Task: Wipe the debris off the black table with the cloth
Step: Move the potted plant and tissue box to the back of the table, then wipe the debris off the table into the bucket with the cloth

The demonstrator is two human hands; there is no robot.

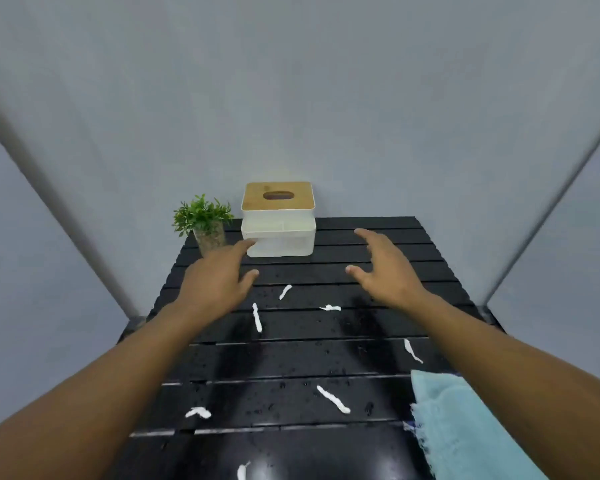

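Observation:
A black slatted table (291, 358) carries several white twisted paper scraps, such as one strip (257, 317) near the middle and another (333, 399) nearer me, plus small water drops. A light blue cloth (465, 427) lies at the table's near right edge, partly under my right forearm. My left hand (219, 278) hovers open over the far left of the table, its fingertips close to the tissue box's left side. Held open as well, my right hand (388, 268) sits to the right of the box, holding nothing.
A white tissue box with a wooden lid (278, 220) stands at the table's far edge. A small green potted plant (205, 223) stands to its left. Grey partition walls close in behind and on both sides.

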